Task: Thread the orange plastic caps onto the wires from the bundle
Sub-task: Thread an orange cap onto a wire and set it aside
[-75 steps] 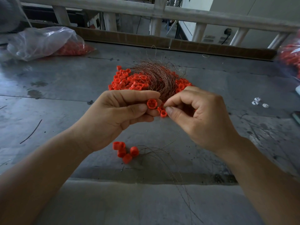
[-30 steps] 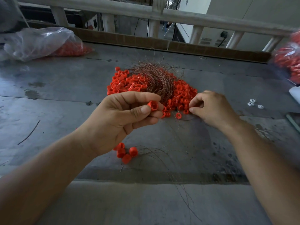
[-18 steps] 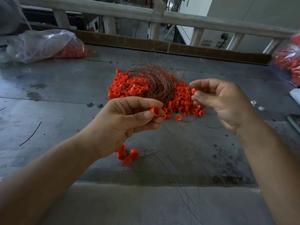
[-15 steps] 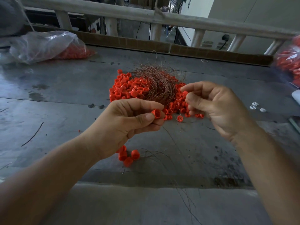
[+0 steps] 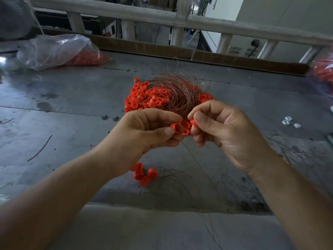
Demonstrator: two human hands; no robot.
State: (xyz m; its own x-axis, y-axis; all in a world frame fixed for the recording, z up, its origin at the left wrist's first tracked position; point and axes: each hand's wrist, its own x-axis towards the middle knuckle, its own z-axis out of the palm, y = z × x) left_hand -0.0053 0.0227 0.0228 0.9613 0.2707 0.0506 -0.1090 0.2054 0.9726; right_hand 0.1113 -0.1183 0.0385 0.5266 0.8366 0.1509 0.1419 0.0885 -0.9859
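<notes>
Our left hand (image 5: 142,139) pinched a hollow orange cap (image 5: 176,127) at its fingertips, our right hand (image 5: 225,134) a second cap (image 5: 192,123) just beside; behind lay the coppery wire bundle (image 5: 178,92), tangled over loose caps (image 5: 142,98).

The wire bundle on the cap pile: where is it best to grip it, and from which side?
Probably pinch the wire bundle at its near end, where strands gather tightly, coming from the near side; its far end fans out loosely over the cap pile.
</notes>
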